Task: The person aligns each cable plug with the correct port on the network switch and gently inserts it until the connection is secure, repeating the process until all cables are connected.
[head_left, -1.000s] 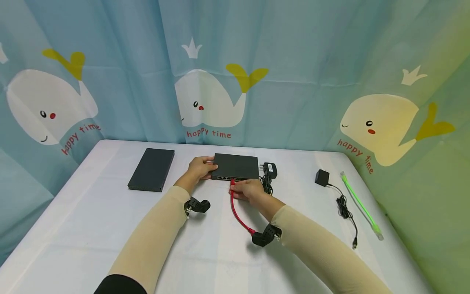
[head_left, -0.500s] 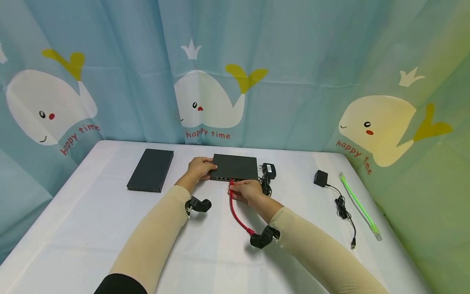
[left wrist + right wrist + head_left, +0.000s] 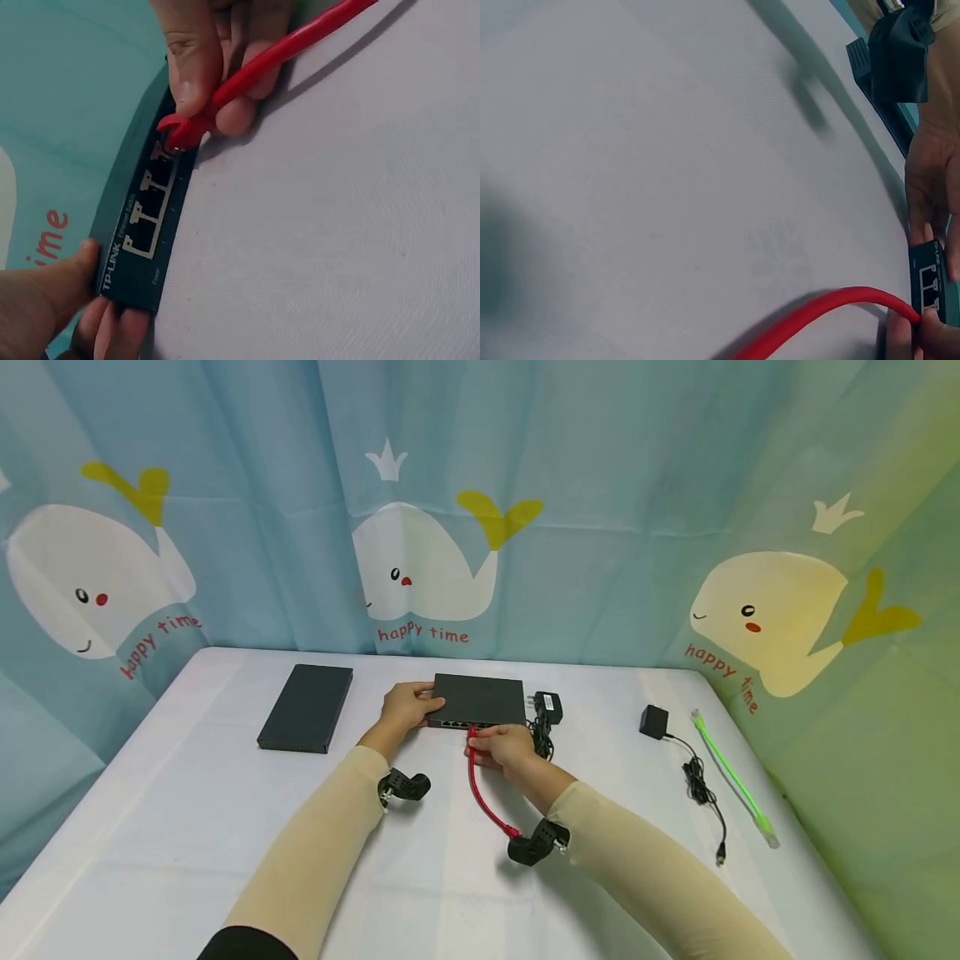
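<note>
A black TP-LINK Ethernet switch lies near the back middle of the table, its row of ports facing the front. My left hand grips its left end, thumb on top and fingers below. With thumb and fingers my right hand pinches the plug end of a red network cable at one of the ports. In the left wrist view the red plug meets the port row; how deep it sits I cannot tell. The cable curves toward the front, its far end by the right wrist camera.
A second flat black box lies to the left. Beside the switch's right end is a black power adapter with a bundled cord. Farther right are another adapter with its cord and a green network cable. A whale-print curtain hangs behind.
Both hands keep their hold on the switch and the red cable. The whole head view has shifted slightly left; nothing else visibly differs.
</note>
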`<state>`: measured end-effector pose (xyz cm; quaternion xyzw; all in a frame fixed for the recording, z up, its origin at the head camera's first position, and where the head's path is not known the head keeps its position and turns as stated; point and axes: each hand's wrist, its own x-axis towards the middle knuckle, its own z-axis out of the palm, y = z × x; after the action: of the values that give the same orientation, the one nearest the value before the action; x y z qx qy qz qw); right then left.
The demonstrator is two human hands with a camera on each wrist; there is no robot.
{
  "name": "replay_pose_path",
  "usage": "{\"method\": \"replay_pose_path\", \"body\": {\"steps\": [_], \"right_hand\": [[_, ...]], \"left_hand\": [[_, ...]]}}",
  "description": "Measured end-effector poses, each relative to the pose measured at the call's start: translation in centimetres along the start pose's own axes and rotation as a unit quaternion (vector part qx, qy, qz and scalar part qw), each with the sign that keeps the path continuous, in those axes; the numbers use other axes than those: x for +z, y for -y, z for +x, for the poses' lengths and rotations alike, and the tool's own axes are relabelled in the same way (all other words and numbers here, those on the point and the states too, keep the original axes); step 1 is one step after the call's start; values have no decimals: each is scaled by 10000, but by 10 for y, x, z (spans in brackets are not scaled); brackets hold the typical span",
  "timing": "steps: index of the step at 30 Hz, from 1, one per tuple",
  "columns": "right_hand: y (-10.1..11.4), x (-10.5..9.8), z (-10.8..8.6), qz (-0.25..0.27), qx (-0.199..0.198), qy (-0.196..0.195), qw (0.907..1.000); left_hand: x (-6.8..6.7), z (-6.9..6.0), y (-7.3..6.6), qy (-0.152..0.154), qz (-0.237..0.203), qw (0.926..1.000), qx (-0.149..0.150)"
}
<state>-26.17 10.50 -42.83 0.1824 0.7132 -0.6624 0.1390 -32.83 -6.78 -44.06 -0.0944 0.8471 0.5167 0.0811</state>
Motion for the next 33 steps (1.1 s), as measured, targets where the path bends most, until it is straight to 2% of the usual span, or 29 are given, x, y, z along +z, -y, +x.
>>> {"method": "replay_pose_path", "body": {"steps": [6, 11, 18, 29, 33], "right_hand": [[5, 2, 0, -94, 13, -101, 9999], [7, 4, 2, -100, 53, -137, 9998], [5, 4, 4, -95, 65, -173, 9998], [5, 3, 1, -143, 54, -55, 9999], [5, 0, 0, -138, 57, -20, 9999]], "left_hand": [[-1, 0, 1, 14, 199, 9991, 380], [-3, -1, 0, 28, 341, 9984, 441], [-2, 1, 2, 71, 439, 9985, 309], [-3, -3, 3, 77, -231, 9997, -8], [-1, -1, 3, 14, -340, 9994, -112]]}}
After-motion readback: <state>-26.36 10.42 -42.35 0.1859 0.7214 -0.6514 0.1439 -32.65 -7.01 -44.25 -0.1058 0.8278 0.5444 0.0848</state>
